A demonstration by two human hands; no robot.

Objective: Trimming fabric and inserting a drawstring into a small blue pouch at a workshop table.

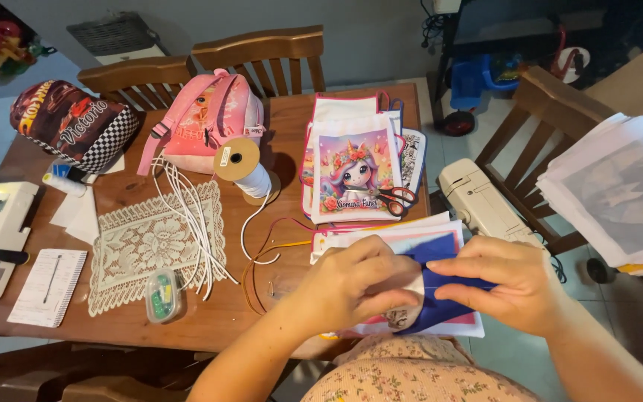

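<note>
**Hands on blue fabric, near edge of table**

Fabric first: a blue fabric piece [440,286] lies at the near right edge of the wooden table [292,119], on top of a stack of white and pink fabric pieces [381,234]. My left hand [355,286] is closed over its left end, fingers curled and pinching the blue cloth together with a white layer beneath. My right hand [504,283] holds the right part, thumb under and fingers flat on top, also pinched shut on the cloth. The two hands sit just beside each other, thumbs nearly meeting.

Beyond the hands, a stack of printed drawstring bags [355,167] rests with a unicorn picture on top. Red-handled scissors [396,199] lie on the right lower corner of that stack. To the left of the bags stands a spool of white cord [243,167], its loose end trailing toward me. Loose white cords [191,216] cross a lace doily [150,242], and a small clear box [164,295] sits on the doily's near right corner.

Far left: a pink backpack [210,119] and a dark cap with a checkered panel [72,123]. A notepad [48,286] lies at the near left. A cream sewing machine [478,201] sits on a chair to the right of the table.
</note>
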